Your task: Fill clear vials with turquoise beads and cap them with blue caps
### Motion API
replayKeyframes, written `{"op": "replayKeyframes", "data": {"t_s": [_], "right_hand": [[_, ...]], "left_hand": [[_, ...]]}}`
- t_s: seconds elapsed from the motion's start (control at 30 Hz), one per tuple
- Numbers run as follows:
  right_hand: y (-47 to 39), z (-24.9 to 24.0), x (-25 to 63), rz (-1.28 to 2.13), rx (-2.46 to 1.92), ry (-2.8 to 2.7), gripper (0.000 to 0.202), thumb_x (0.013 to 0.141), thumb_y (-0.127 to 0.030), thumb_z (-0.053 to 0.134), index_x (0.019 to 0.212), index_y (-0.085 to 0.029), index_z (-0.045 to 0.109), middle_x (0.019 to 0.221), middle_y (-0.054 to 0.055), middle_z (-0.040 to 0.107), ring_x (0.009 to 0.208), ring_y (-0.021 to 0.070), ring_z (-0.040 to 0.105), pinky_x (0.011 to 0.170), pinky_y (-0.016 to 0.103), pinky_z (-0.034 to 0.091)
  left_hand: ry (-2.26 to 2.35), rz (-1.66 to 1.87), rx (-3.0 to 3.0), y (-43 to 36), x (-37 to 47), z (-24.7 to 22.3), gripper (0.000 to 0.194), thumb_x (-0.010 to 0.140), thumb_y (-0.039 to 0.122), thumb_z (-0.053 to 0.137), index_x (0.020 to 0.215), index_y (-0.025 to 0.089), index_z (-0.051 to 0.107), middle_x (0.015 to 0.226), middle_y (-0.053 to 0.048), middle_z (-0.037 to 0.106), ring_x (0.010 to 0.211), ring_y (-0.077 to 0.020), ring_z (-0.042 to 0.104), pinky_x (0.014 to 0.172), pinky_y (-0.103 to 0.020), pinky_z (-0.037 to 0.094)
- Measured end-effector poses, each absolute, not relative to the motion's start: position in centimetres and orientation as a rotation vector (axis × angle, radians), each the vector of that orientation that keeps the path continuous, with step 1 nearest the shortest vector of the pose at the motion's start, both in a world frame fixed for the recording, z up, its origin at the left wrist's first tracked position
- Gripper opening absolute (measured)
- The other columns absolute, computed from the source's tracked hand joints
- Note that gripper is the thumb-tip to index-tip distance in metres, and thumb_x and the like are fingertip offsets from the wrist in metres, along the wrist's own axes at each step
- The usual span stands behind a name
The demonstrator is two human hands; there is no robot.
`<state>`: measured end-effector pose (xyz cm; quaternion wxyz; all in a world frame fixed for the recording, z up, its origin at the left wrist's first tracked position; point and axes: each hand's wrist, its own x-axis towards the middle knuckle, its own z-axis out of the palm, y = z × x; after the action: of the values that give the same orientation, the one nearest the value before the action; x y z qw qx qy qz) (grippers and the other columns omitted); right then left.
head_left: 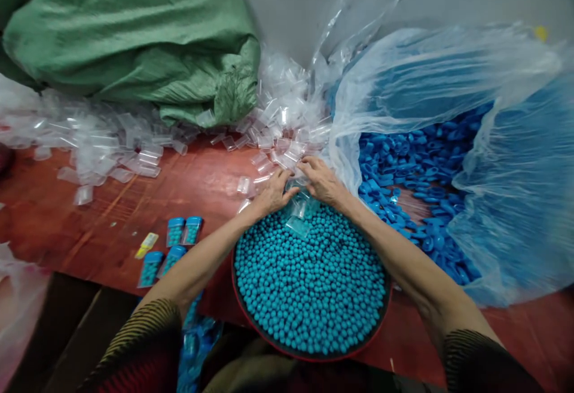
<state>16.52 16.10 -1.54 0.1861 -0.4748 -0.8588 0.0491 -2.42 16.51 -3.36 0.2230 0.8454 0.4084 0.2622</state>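
Note:
A round bowl with a red rim (pixel 314 357) stands in front of me, filled with small turquoise balls (pixel 309 285). Several clear plastic containers (pixel 298 225) lie on top of the balls at the far side. My left hand (pixel 274 192) is at the bowl's far left edge, thumb apart from the fingers, close against clear containers. Opposite it, my right hand (pixel 321 182) has its fingers stretched over the same loose containers. The hands face each other with clear pieces between them, and neither appears closed around one.
Clear containers (pixel 287 106) are heaped behind the bowl, beside a green sack (pixel 134 34). To the right, an open plastic bag (pixel 403 82) holds blue caps (pixel 399 160). Filled blue-capped containers (pixel 174 231) and a yellow-white label piece (pixel 147 244) lie left on the red table (pixel 201 183).

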Motion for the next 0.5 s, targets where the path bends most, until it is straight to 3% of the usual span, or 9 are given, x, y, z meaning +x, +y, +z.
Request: {"op": "replayKeyframes", "data": {"t_s": [0.17,0.3,0.4,0.5], "right_hand": [[15.2,0.1,16.6,0.277,-1.399,-2.593,0.057,0.074,-0.003,0.046,0.129,-0.016,0.05,0.132,0.015,0.05,0.122,0.0289,0.044,0.098,0.046,0.038],[11.8,2.2,15.8,0.046,-1.673,-2.444,0.048,0.082,-0.006,0.041,0.127,-0.019,0.054,0.135,0.015,0.049,0.124,0.035,0.041,0.099,0.056,0.031],[8.0,2.5,14.6,-0.003,-1.815,-2.331,0.031,0.091,-0.02,0.04,0.113,-0.017,0.062,0.107,0.016,0.064,0.101,0.0308,0.056,0.087,0.046,0.04],[4.9,1.3,13.2,0.127,-1.824,-2.439,0.027,0.091,-0.035,0.046,0.1,-0.017,0.064,0.089,0.015,0.066,0.084,0.0274,0.059,0.072,0.037,0.042]], "left_hand": [[1.118,0.743,2.326,15.6,-2.9,-3.2,0.031,0.085,0.03,0.053,0.112,0.016,0.053,0.111,-0.012,0.057,0.107,-0.0263,0.052,0.096,-0.041,0.04],[1.156,0.792,2.13,15.1,-2.8,-3.5,0.035,0.083,0.029,0.055,0.114,0.014,0.048,0.105,-0.012,0.057,0.1,-0.0245,0.055,0.092,-0.04,0.043],[1.223,0.907,2.097,14.4,-3.2,-3.2,0.026,0.083,0.029,0.055,0.106,0.016,0.05,0.099,-0.009,0.057,0.097,-0.023,0.055,0.09,-0.037,0.043],[1.19,0.999,2.142,12.3,-4.0,-2.3,0.019,0.086,0.029,0.051,0.101,0.017,0.053,0.1,-0.009,0.059,0.098,-0.0225,0.055,0.089,-0.035,0.043]]}}
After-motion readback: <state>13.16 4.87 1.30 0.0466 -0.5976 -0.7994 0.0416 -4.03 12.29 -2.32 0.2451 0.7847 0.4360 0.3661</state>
